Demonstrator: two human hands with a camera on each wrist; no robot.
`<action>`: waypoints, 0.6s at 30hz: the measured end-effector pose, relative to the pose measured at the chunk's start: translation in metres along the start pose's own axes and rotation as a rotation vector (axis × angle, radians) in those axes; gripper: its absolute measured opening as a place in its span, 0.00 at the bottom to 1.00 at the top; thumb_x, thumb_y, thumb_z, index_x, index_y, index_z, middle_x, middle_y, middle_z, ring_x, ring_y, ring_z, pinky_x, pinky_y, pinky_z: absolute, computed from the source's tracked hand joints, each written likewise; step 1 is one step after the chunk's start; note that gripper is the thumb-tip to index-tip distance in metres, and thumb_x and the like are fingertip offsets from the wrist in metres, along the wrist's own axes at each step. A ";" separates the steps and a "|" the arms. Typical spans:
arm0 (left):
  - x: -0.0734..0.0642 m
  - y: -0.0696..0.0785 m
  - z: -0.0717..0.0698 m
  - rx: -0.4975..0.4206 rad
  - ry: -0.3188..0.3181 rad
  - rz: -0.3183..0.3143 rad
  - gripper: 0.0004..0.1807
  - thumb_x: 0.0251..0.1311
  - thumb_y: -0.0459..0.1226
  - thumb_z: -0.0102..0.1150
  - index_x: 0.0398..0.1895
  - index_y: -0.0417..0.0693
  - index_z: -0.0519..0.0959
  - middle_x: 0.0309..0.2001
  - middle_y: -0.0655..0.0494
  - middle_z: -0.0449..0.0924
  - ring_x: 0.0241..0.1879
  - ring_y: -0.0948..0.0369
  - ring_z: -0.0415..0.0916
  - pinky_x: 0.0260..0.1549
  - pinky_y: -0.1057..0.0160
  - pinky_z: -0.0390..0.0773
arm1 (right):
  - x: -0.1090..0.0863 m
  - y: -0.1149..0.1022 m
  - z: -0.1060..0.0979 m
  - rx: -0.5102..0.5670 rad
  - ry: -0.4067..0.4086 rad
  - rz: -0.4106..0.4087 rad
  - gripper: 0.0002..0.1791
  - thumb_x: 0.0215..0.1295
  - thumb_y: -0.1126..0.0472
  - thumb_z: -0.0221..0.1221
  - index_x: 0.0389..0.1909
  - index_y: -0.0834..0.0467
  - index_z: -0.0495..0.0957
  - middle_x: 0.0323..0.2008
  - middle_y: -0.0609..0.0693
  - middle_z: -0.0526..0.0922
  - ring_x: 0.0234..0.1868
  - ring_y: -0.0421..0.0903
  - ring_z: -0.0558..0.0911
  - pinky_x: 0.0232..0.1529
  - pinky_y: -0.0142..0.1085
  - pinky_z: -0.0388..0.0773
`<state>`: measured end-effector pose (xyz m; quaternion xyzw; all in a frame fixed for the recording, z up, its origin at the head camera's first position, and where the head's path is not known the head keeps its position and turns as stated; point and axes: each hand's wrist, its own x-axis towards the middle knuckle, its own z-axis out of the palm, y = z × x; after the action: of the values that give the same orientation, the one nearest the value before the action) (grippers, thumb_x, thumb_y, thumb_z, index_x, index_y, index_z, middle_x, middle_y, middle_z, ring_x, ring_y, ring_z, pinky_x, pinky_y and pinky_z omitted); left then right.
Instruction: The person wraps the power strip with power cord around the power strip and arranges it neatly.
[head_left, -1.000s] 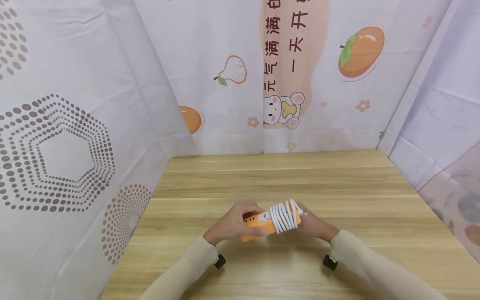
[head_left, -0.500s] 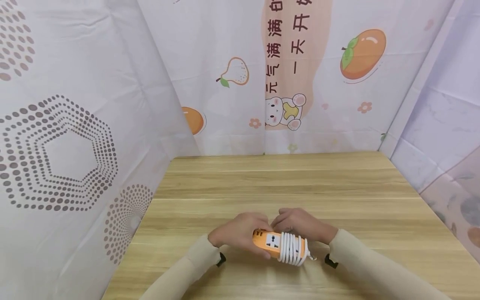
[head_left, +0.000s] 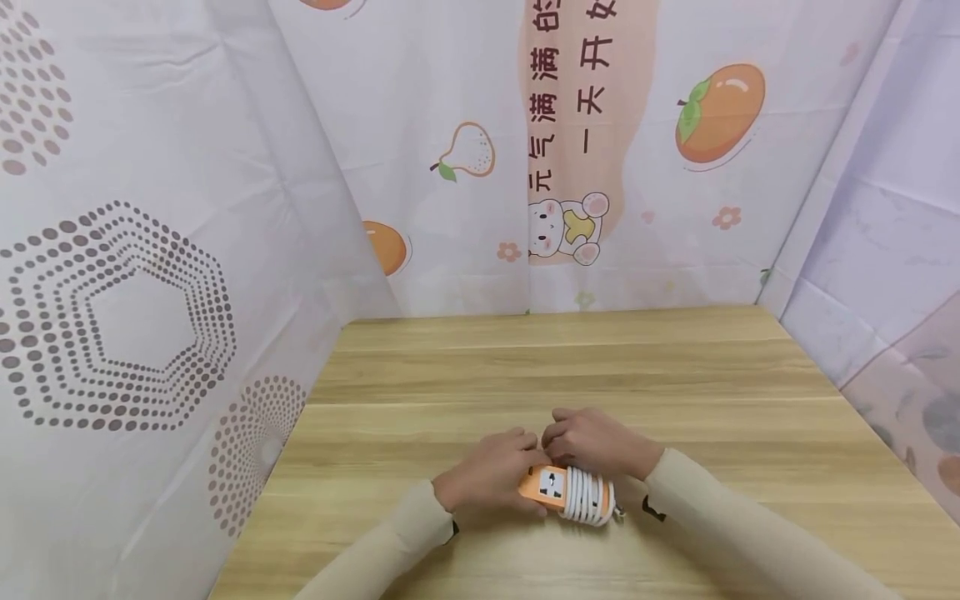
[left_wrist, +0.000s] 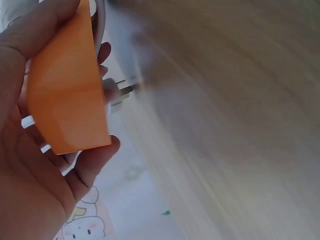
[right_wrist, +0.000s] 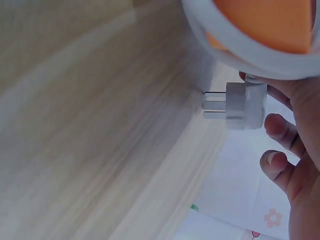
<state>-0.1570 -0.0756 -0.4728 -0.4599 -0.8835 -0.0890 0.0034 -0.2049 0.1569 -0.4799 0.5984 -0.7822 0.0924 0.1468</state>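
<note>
An orange power strip (head_left: 552,486) with white sockets is held low over the table, tilted, the far end of its body wrapped in several turns of white cord (head_left: 586,496). My left hand (head_left: 497,472) grips its left end, thumb along the near side and fingers round the far side. My right hand (head_left: 597,441) is at the strip's far side, fingers curled in. In the right wrist view the white plug (right_wrist: 245,105) points its prongs at the table, and my right fingers (right_wrist: 280,132) curl at its cord end, partly hidden by the cord.
The wooden table (head_left: 420,367) extends behind and to both sides of the hands. A printed white curtain (head_left: 420,75) hangs along its back edge. More patterned cloth (head_left: 142,325) stands at the left, and a pale curtain (head_left: 885,242) at the right.
The power strip has come nearer and lower and turned so its wrapped end points down and right. My right hand has moved from that end to the far side, close to my left hand.
</note>
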 end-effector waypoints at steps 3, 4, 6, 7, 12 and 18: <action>-0.001 -0.002 0.005 -0.005 -0.003 -0.027 0.36 0.49 0.66 0.73 0.56 0.56 0.83 0.39 0.67 0.70 0.37 0.68 0.63 0.33 0.74 0.64 | 0.001 0.004 0.003 -0.015 -0.023 0.013 0.06 0.65 0.58 0.70 0.39 0.42 0.90 0.44 0.37 0.86 0.38 0.36 0.73 0.32 0.25 0.73; -0.001 -0.003 0.007 -0.012 -0.005 -0.037 0.36 0.49 0.66 0.73 0.56 0.56 0.82 0.41 0.67 0.71 0.38 0.68 0.64 0.34 0.73 0.65 | 0.002 0.005 0.003 -0.013 -0.033 0.020 0.07 0.65 0.58 0.70 0.41 0.42 0.90 0.45 0.38 0.86 0.40 0.37 0.74 0.34 0.27 0.75; -0.002 -0.004 0.011 -0.028 -0.012 -0.065 0.36 0.49 0.65 0.74 0.57 0.56 0.82 0.43 0.67 0.72 0.39 0.68 0.64 0.34 0.73 0.66 | 0.002 0.007 0.003 -0.008 -0.057 0.032 0.08 0.65 0.58 0.70 0.43 0.43 0.90 0.47 0.41 0.86 0.44 0.39 0.77 0.37 0.29 0.78; -0.002 -0.004 0.013 -0.037 -0.013 -0.084 0.36 0.49 0.65 0.74 0.57 0.56 0.82 0.43 0.67 0.72 0.39 0.68 0.64 0.34 0.72 0.66 | 0.003 0.007 0.003 -0.004 -0.071 0.043 0.07 0.66 0.58 0.69 0.43 0.43 0.90 0.48 0.42 0.85 0.45 0.40 0.78 0.38 0.30 0.79; -0.003 -0.001 0.017 -0.077 0.023 -0.187 0.34 0.50 0.62 0.76 0.55 0.56 0.83 0.40 0.66 0.72 0.37 0.67 0.65 0.29 0.70 0.66 | 0.006 0.010 -0.001 0.014 -0.082 0.088 0.08 0.64 0.62 0.69 0.40 0.45 0.89 0.55 0.50 0.84 0.52 0.47 0.81 0.45 0.38 0.83; -0.003 -0.005 0.019 -0.013 0.062 -0.296 0.31 0.53 0.62 0.74 0.51 0.50 0.84 0.38 0.62 0.72 0.34 0.66 0.65 0.24 0.69 0.65 | 0.007 0.020 -0.012 0.038 -0.017 0.185 0.10 0.63 0.65 0.70 0.43 0.50 0.88 0.55 0.54 0.82 0.53 0.51 0.83 0.50 0.45 0.82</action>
<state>-0.1581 -0.0778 -0.4927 -0.3217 -0.9405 -0.1081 0.0144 -0.2241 0.1594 -0.4659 0.5272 -0.8334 0.1151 0.1196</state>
